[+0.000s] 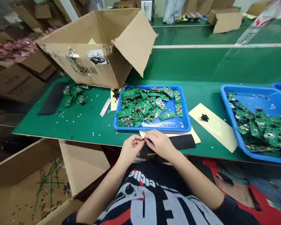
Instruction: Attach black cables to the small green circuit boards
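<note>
My left hand [131, 147] and my right hand [161, 144] meet at the table's front edge, thumbs and forefingers pinched together. A small dark bit shows between their fingertips, too small to name. Beneath my right hand lies a black strip [184, 142], partly hidden by it, on pale yellow paper [196, 135]. Just beyond my hands is a blue tray [188, 123] with a heap of small green circuit boards [140, 106].
An open cardboard box [67, 62] stands behind the tray. At right, another blue tray [234, 125] holds circuit boards, beside yellow paper [215, 128] bearing a black clump [204, 117]. Loose boards [72, 97] and a black sheet [53, 98] lie left. A carton [84, 165] stands below.
</note>
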Tool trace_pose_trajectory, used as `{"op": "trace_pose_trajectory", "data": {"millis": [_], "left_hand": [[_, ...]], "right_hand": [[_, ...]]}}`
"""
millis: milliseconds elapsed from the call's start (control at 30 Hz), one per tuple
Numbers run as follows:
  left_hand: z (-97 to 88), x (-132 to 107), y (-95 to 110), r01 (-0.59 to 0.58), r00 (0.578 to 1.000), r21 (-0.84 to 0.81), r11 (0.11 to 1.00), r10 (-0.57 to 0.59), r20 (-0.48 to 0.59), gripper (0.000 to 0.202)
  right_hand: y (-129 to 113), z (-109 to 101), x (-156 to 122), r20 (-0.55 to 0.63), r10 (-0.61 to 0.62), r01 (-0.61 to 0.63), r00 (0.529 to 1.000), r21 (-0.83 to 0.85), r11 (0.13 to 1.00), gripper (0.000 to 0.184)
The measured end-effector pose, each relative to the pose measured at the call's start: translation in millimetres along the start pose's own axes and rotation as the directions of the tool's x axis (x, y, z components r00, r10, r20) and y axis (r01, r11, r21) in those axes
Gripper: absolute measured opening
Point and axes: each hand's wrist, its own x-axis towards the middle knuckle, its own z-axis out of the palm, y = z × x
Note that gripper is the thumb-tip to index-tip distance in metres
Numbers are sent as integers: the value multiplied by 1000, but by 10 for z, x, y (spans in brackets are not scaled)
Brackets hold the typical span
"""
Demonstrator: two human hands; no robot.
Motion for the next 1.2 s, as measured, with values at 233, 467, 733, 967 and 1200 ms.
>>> {"op": "trace_pose_trajectory", "data": {"millis": [233,467,733,967,1200], "left_hand": [[88,-22,27,24,1000,-26,999,-24,21,30],[100,-27,6,46,999,-47,998,-46,6,31],[36,-31,-31,23,999,-40,999,-25,-43,44],[47,-167,30,-305,862,787,536,507,-11,28],[448,-76,-92,-674,537,735,-77,632,558,35]], "right_hand": [[33,-27,-102,-45,67,-66,997,29,997,14],[65,-93,-107,-14,47,-46,999,84,995,13],[103,-182,-188,-222,235,-188,946,213,959,9],[233,-387,-414,-492,542,-336,681,448,828,4],[201,-391,-368,-523,634,-334,569,558,760,11]]}}
